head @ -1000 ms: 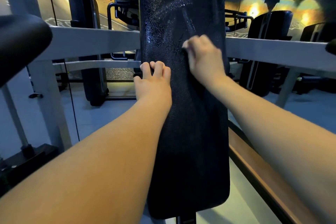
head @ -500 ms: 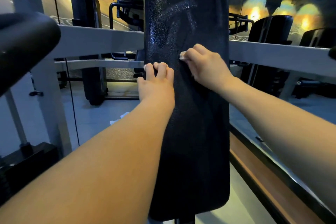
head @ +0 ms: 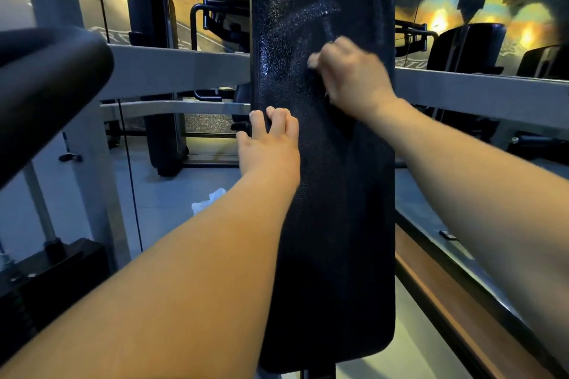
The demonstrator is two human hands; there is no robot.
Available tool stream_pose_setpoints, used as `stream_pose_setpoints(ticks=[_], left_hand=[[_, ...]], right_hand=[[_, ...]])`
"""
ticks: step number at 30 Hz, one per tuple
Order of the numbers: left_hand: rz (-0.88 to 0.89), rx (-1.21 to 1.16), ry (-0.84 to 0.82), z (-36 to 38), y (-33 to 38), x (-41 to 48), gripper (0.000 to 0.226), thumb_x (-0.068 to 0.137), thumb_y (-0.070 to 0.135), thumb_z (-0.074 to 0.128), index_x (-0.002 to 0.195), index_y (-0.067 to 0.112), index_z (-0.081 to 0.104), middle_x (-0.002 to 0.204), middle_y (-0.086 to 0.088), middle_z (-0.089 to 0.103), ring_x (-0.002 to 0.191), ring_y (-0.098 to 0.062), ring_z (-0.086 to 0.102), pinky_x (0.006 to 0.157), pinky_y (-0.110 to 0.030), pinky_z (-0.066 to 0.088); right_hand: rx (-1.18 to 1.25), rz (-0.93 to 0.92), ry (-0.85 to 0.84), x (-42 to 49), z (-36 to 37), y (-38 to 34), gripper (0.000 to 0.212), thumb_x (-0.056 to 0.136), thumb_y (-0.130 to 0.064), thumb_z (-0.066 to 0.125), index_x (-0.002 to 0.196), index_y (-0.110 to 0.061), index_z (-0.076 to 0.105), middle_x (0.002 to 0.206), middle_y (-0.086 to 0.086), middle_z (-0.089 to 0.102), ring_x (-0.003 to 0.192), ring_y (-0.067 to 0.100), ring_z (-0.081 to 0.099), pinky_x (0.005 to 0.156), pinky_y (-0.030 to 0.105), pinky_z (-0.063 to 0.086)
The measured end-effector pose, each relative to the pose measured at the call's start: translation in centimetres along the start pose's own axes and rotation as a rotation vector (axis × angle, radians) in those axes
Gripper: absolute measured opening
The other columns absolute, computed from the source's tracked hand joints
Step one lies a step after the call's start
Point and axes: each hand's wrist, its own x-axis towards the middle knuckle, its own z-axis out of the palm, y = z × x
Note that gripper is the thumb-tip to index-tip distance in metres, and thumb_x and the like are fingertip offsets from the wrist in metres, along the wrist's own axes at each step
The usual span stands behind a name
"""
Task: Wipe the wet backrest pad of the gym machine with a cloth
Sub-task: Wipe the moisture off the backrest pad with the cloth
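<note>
Backrest pad (head: 323, 194) is standing upright, dead centre. Your right hand (head: 351, 77) is pressing a pale cloth (head: 312, 60) to its upper middle, fingers curled round it, blurred. Your left hand (head: 268, 144) is gripping the pad's left edge, fingers hooked over it. Droplets are glistening above and left of the cloth and the lower half is looking matte, so I'm judging the top part left. Grey frame bar (head: 172, 71) is crossing behind, with a black roller (head: 46, 77) at left and a white crumpled scrap (head: 206, 201) on the floor. Nothing seems to be blocking you.
</note>
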Motion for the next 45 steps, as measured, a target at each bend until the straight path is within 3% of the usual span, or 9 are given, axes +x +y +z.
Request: stream_pose_setpoints(ticks=[3, 9, 15, 21, 26, 32, 37, 43, 45], left_hand=[[0.004, 0.007, 0.003, 0.0, -0.1, -0.1, 0.111, 0.084, 0.043, 0.075, 0.152, 0.010, -0.006, 0.157, -0.013, -0.003, 0.142, -0.042, 0.007, 0.108, -0.050, 0.033], [0.000, 0.010, -0.002, 0.2, 0.0, 0.2, 0.111, 0.085, 0.044, 0.074, 0.153, 0.011, -0.008, 0.156, -0.012, -0.006, 0.143, -0.042, 0.004, 0.109, -0.049, 0.032], [0.003, 0.008, -0.010, -0.1, -0.1, 0.0, 0.112, 0.084, 0.043, 0.076, 0.153, 0.010, -0.007, 0.158, -0.013, -0.005, 0.143, -0.043, 0.005, 0.107, -0.048, 0.034], [-0.015, -0.003, -0.028, 0.1, 0.1, 0.4, 0.114, 0.083, 0.045, 0.076, 0.150, 0.012, -0.010, 0.156, -0.011, -0.009, 0.143, -0.042, 0.001, 0.107, -0.047, 0.034], [-0.010, -0.008, 0.002, 0.3, -0.1, -0.1, 0.115, 0.084, 0.044, 0.075, 0.154, 0.010, -0.010, 0.158, -0.012, -0.006, 0.144, -0.042, 0.004, 0.104, -0.045, 0.037], [-0.021, -0.038, -0.038, 0.3, -0.2, 0.3, 0.118, 0.082, 0.043, 0.077, 0.153, 0.013, -0.012, 0.159, -0.009, -0.010, 0.144, -0.041, -0.002, 0.106, -0.047, 0.036], [-0.028, -0.055, -0.049, 0.3, -0.2, 0.3, 0.115, 0.085, 0.042, 0.076, 0.154, 0.014, -0.012, 0.161, -0.008, -0.011, 0.145, -0.040, -0.004, 0.109, -0.047, 0.034], [-0.017, -0.091, -0.072, 0.2, -0.4, 0.4, 0.118, 0.084, 0.040, 0.077, 0.155, 0.014, -0.014, 0.161, -0.008, -0.013, 0.147, -0.041, -0.006, 0.113, -0.052, 0.030], [-0.017, -0.094, -0.071, 0.1, -0.3, 0.4, 0.118, 0.084, 0.038, 0.078, 0.154, 0.014, -0.013, 0.161, -0.008, -0.013, 0.148, -0.041, -0.006, 0.112, -0.051, 0.030]], right_hand=[[0.018, 0.287, 0.075, 1.7, 0.2, -0.3, 0.024, 0.102, -0.032, 0.045, 0.104, -0.013, 0.059, 0.105, 0.012, 0.060, 0.084, 0.044, 0.060, 0.064, 0.049, 0.050], [0.052, -0.195, -0.043, -0.7, 0.2, -1.7, 0.019, 0.105, -0.031, 0.048, 0.101, -0.016, 0.060, 0.096, 0.009, 0.060, 0.068, 0.043, 0.059, 0.047, 0.047, 0.049], [0.028, 0.210, 0.056, 3.6, 0.4, -1.7, 0.023, 0.103, -0.030, 0.046, 0.103, -0.011, 0.058, 0.106, 0.012, 0.061, 0.084, 0.044, 0.061, 0.065, 0.048, 0.049], [0.029, -0.229, -0.091, 1.6, -0.3, -2.1, 0.021, 0.104, -0.033, 0.046, 0.100, -0.018, 0.060, 0.098, 0.010, 0.061, 0.073, 0.043, 0.061, 0.053, 0.046, 0.050], [0.009, 0.181, 0.008, 5.5, 0.0, -1.6, 0.024, 0.102, -0.029, 0.044, 0.107, -0.010, 0.058, 0.110, 0.014, 0.061, 0.090, 0.044, 0.061, 0.068, 0.047, 0.046], [0.022, -0.264, -0.039, 2.8, 0.5, -2.6, 0.014, 0.105, -0.029, 0.049, 0.099, -0.019, 0.057, 0.094, 0.009, 0.060, 0.069, 0.041, 0.060, 0.049, 0.046, 0.049], [-0.007, 0.186, 0.031, 8.9, 0.8, -2.1, 0.025, 0.104, -0.029, 0.042, 0.108, -0.010, 0.059, 0.112, 0.014, 0.061, 0.092, 0.045, 0.061, 0.069, 0.046, 0.043], [0.065, -0.250, -0.068, 2.9, 0.7, -3.9, 0.014, 0.103, -0.024, 0.053, 0.098, -0.013, 0.060, 0.092, 0.008, 0.057, 0.066, 0.038, 0.056, 0.049, 0.044, 0.046], [0.004, -0.219, -0.040, 5.1, 0.5, -3.5, 0.021, 0.105, -0.031, 0.049, 0.098, -0.013, 0.058, 0.095, 0.009, 0.059, 0.068, 0.041, 0.058, 0.051, 0.045, 0.048]])
